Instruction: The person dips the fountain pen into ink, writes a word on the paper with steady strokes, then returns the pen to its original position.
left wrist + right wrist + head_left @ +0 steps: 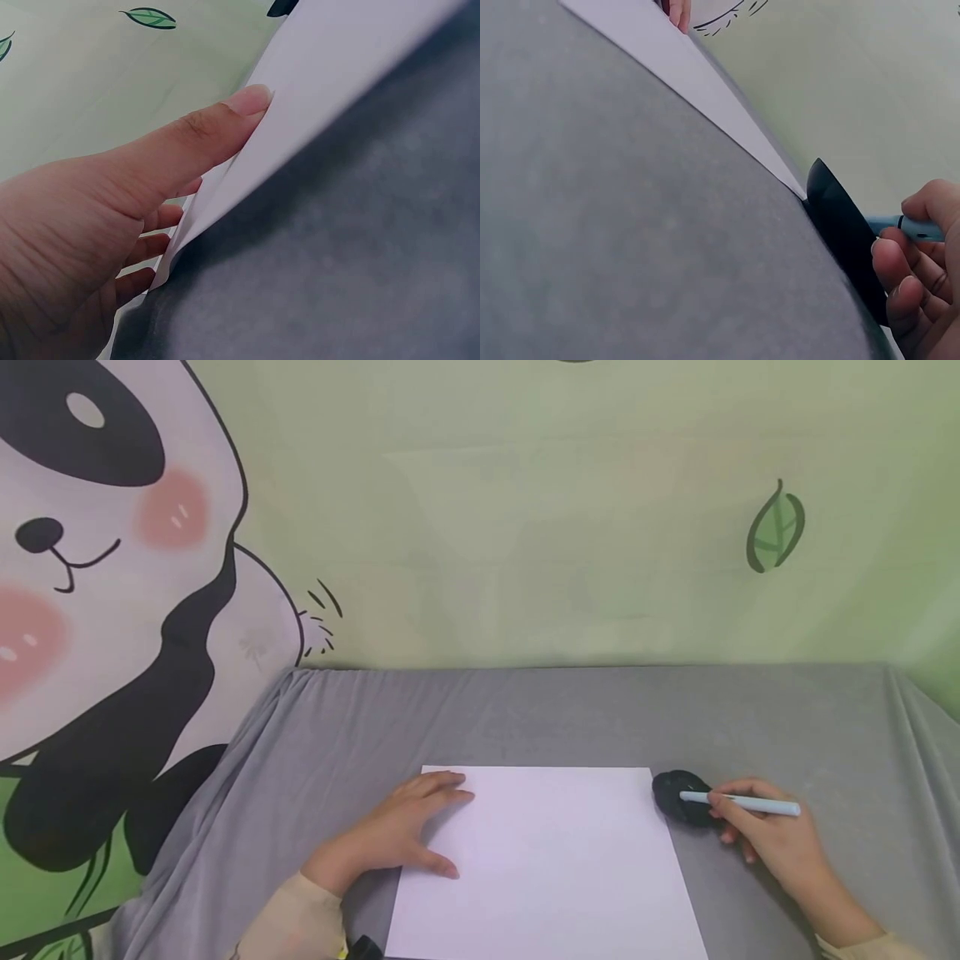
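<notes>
A white sheet of paper [555, 860] lies on the grey cloth in the head view. Across its left edge rests my left hand [405, 831], fingers spread and thumb on the sheet; the left wrist view shows the thumb [217, 124] along the paper's side. My right hand [783, 839] pinches a light-blue pen [772, 807] between thumb and fingers. The pen's front end overlaps a small black dish-like object [675, 810] at the paper's upper right corner. From the right wrist, the black object [840, 232] hides the pen's front end.
Grey cloth [525, 714] covers the table, with folds down its left and right sides. Behind it stands a green backdrop [525, 543] with a painted panda and leaf. A small black object [365, 948] shows at the bottom edge beside the left sleeve [296, 918].
</notes>
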